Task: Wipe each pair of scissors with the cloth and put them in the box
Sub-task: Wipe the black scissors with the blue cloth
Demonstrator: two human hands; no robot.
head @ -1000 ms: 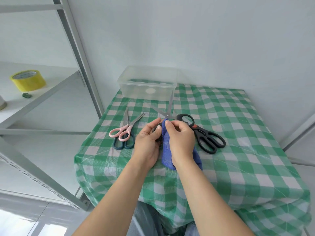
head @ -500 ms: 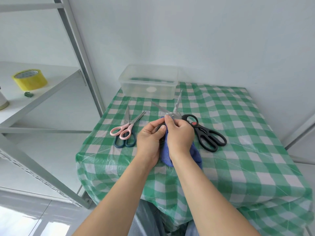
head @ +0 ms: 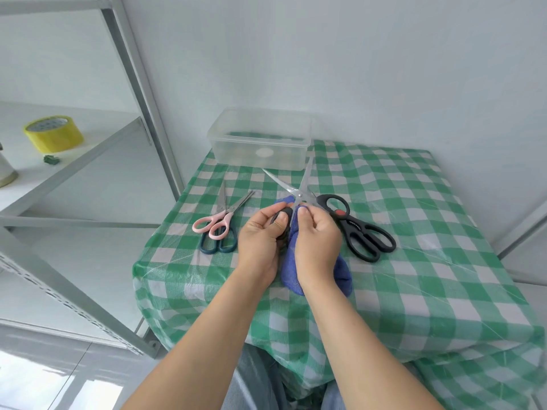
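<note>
My left hand [head: 260, 238] grips the dark handle of a pair of scissors [head: 291, 187] whose silver blades stand spread in a V, pointing toward the box. My right hand [head: 318, 241] holds the blue cloth [head: 343, 276] and pinches it against the scissors just below the pivot. The cloth hangs down under my right wrist. Pink-handled scissors [head: 217, 221] lie over a dark teal pair [head: 219, 245] to the left. Large black scissors [head: 359, 232] lie to the right. The clear plastic box [head: 260, 140] stands at the table's far edge.
The table wears a green and white checked cover [head: 414, 232]. A grey metal shelf [head: 74, 161] at the left holds a yellow tape roll [head: 53, 133] and a small green object [head: 51, 159]. A white wall rises behind the box.
The held scissors have risen and their blades have spread wider. My right thumb with the cloth has slid up toward the pivot. Both hands drifted slightly toward the box.
</note>
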